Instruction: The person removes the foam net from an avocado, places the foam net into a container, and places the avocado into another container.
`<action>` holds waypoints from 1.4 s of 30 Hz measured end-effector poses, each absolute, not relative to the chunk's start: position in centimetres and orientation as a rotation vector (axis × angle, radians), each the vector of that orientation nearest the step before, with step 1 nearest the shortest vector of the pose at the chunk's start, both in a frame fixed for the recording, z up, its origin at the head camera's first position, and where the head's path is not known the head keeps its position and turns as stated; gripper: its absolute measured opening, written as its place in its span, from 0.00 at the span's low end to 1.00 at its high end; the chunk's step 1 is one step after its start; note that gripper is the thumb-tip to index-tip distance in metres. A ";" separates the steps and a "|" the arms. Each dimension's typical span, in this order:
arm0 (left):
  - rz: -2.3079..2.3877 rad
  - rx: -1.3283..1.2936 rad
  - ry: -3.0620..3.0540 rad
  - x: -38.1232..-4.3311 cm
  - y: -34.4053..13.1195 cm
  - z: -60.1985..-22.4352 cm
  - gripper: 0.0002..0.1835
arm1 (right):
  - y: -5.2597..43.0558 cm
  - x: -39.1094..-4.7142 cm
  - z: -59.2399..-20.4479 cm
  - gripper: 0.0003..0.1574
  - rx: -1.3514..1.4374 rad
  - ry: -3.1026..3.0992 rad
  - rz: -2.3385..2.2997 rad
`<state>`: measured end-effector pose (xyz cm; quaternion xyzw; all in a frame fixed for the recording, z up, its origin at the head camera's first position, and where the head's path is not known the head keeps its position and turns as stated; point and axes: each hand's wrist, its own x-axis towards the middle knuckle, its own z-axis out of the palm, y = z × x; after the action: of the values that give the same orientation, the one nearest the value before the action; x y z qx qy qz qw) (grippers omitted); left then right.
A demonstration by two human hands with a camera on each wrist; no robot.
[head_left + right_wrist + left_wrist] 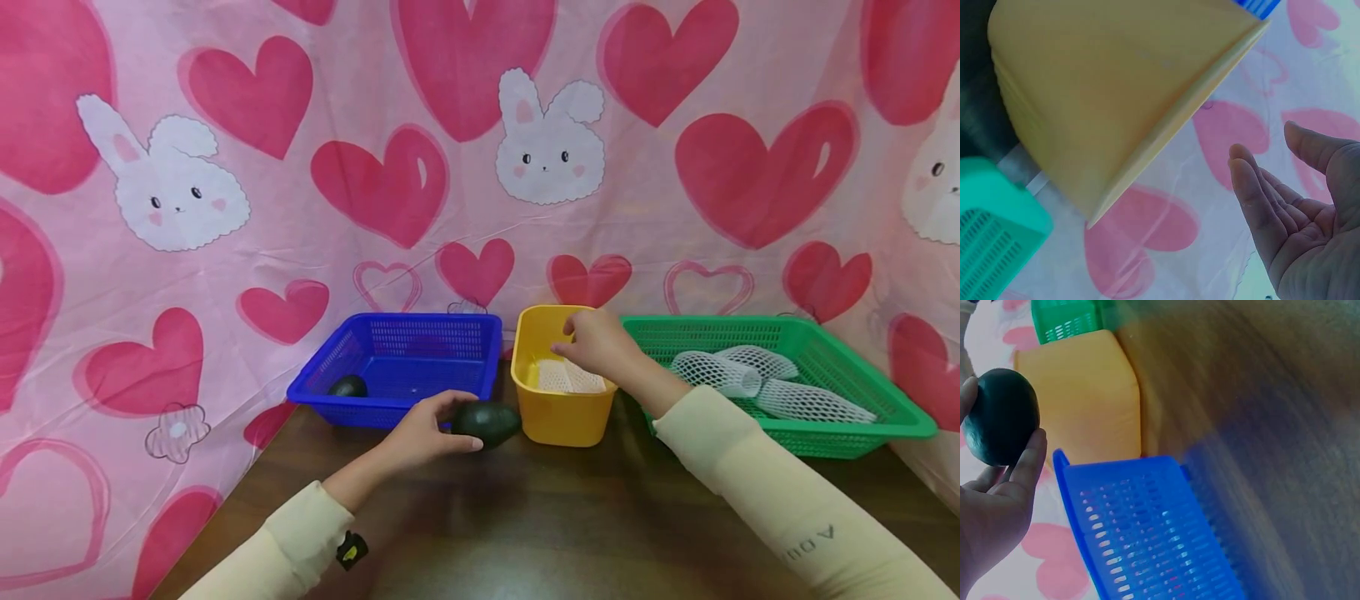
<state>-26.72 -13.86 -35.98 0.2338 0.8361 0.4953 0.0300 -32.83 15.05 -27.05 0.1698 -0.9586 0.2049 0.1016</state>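
Observation:
My left hand [425,433] grips a dark green avocado [489,423] by its rounded end, thumb on the near side, in front of the yellow bin's left edge. In the left wrist view the avocado [1002,417] sits between thumb and fingers. Over the yellow bin [564,421] hangs my right hand [600,343], its fingers loosely bent and holding nothing. White foam net sleeves [568,377] lie inside that bin, below the fingers. In the right wrist view the right hand [1300,215] has its thumb apart from the fingers, beside the bin's rim [1175,128].
A blue basket [420,321] on the left holds another dark avocado [348,386]. On the right, a green basket [885,430] holds several objects in white foam nets [813,402]. All stand on a brown wooden table [570,517] before a pink heart-patterned cloth [465,225].

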 end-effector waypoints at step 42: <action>1.580 0.338 2.959 -31.4 -20.0 -34.1 0.36 | 5.2 -28.3 -35.1 0.11 0.535 -2.708 1.358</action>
<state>-31.37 -19.95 -34.11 0.0996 0.8719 0.4655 -0.1148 -28.31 5.15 -35.09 0.1737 -0.8797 0.4414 0.0328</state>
